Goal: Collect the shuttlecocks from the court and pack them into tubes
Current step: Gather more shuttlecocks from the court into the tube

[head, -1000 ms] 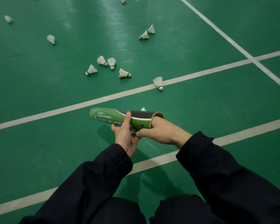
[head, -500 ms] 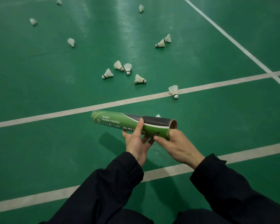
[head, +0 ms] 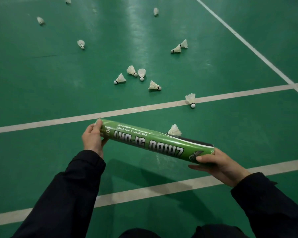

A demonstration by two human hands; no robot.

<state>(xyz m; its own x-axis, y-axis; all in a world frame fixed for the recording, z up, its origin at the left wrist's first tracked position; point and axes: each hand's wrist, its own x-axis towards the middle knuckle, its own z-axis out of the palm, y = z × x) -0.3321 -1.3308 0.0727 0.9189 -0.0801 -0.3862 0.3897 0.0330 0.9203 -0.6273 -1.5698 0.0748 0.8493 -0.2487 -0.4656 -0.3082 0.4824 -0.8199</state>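
A green and black shuttlecock tube [head: 151, 141] lies nearly level between my hands, above the court. My left hand [head: 93, 138] grips its far left end. My right hand [head: 218, 164] holds its right end from below, thumb across the side. One white shuttlecock [head: 175, 130] lies on the floor just behind the tube, partly hidden. Another shuttlecock [head: 191, 99] sits on the white line beyond. A cluster of several shuttlecocks [head: 141, 73] lies farther out, and more are scattered toward the back.
The green court floor [head: 41, 83] carries white lines: one line [head: 58, 120] runs across behind the tube, another passes under my arms. A pair of shuttlecocks [head: 178, 48] lies at the right back. My dark sleeves fill the bottom of the view.
My left hand slid from the tube's middle to its left end. The tube came closer and turned to show its printed side. My hands moved apart.
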